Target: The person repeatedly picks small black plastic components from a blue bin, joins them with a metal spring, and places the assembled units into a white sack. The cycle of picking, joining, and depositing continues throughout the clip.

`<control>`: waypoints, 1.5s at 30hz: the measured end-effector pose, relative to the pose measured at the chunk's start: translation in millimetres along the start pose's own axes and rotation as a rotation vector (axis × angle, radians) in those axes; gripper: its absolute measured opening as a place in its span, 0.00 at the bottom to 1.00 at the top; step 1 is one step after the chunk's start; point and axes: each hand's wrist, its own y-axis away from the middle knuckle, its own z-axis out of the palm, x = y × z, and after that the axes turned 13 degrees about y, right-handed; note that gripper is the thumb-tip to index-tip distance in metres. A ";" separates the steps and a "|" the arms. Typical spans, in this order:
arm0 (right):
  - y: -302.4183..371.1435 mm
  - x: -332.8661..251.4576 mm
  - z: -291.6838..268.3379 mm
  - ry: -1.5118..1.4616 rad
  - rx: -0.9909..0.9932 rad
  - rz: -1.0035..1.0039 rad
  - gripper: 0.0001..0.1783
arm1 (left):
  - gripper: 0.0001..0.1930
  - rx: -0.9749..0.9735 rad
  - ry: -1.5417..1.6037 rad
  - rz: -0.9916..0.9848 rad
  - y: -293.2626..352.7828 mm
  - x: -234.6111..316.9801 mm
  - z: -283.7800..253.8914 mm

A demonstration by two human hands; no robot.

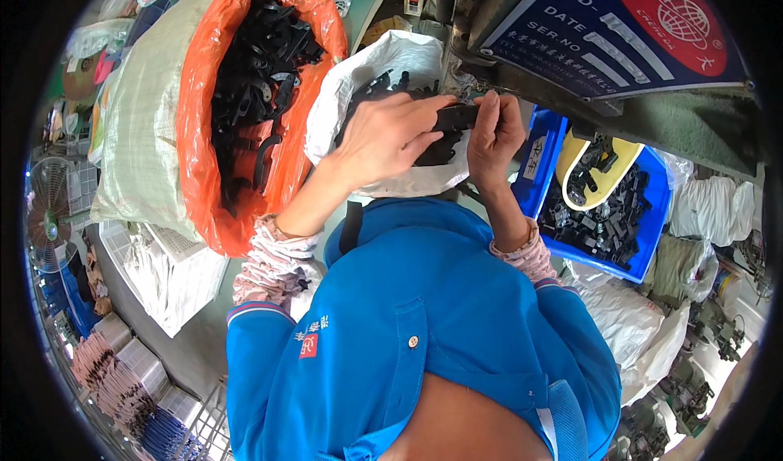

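A dark, flat, elongated part is held between my two hands, above the mouth of a white plastic bag. My left hand is closed on its left end, thumb below and fingers above. The thumb and fingers of my right hand pinch its right end. Black pieces lie in the white bag under my hands. The exact kind of the held part cannot be made out.
Left of the white bag stands a woven sack with an orange liner, full of black parts. A blue bin on the right holds small dark parts and a yellow scoop. A machine body with a blue nameplate overhangs the far right.
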 end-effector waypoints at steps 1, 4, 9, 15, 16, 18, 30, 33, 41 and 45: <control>0.6 -1.9 1.8 0.008 0.015 -0.005 0.15 | 0.22 -0.020 -0.004 0.002 -2.0 -1.4 -5.8; -0.9 -10.1 3.2 0.033 0.055 -0.023 0.15 | 0.19 -0.074 0.008 -0.001 -7.8 0.4 -23.0; 2.7 -11.4 0.2 0.060 0.071 -0.049 0.15 | 0.10 -0.062 0.045 0.041 -9.4 -3.2 -18.5; 1.5 -9.8 -1.2 0.141 0.082 -0.086 0.11 | 0.08 -0.092 -0.011 0.153 -13.7 -3.4 -19.7; 1.2 -10.5 -1.9 0.143 0.090 -0.093 0.11 | 0.08 -0.102 -0.029 0.144 -14.4 -2.7 -21.3; 0.0 -11.0 -3.5 0.147 0.106 -0.108 0.12 | 0.08 -0.094 0.004 0.111 -16.6 -3.3 -22.0; 0.1 -4.9 -5.2 0.131 0.080 -0.036 0.15 | 0.14 -0.092 0.068 0.082 -17.5 -4.8 -14.8; -1.1 -5.2 -1.4 0.134 0.089 -0.058 0.14 | 0.15 -0.056 0.042 0.088 -18.5 -8.5 -12.5; -6.7 -11.7 9.2 0.102 0.160 -0.100 0.11 | 0.16 -0.051 0.006 0.181 -30.0 -11.5 -22.4; -11.3 -11.4 8.3 0.053 0.155 -0.065 0.10 | 0.16 -0.020 0.028 0.176 -38.9 -12.8 -21.3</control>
